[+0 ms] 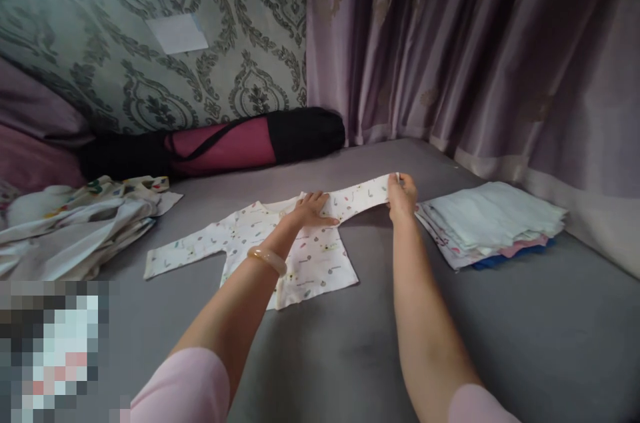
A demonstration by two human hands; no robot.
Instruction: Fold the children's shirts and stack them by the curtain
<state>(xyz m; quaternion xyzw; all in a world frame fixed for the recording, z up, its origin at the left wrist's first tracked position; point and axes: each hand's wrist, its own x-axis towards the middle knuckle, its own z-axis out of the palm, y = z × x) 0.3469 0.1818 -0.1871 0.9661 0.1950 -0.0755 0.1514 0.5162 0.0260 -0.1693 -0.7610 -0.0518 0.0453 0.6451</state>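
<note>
A small white long-sleeved shirt (310, 259) with a tiny print lies spread flat on the grey bed sheet (500, 329). My left hand (313, 208) rests flat on the shirt's shoulder area, fingers stretched out; a pale bangle sits on that wrist. My right hand (401, 196) pinches the cuff end of the shirt's right sleeve (363, 199), which is stretched out to the right. The other sleeve lies straight out to the left.
A stack of folded clothes (493, 223) sits on the bed at the right. A loose heap of unfolded garments (75, 229) lies at the left. A black and maroon long bag (225, 143) lies against the patterned wall. Purple curtains (475, 43) hang behind.
</note>
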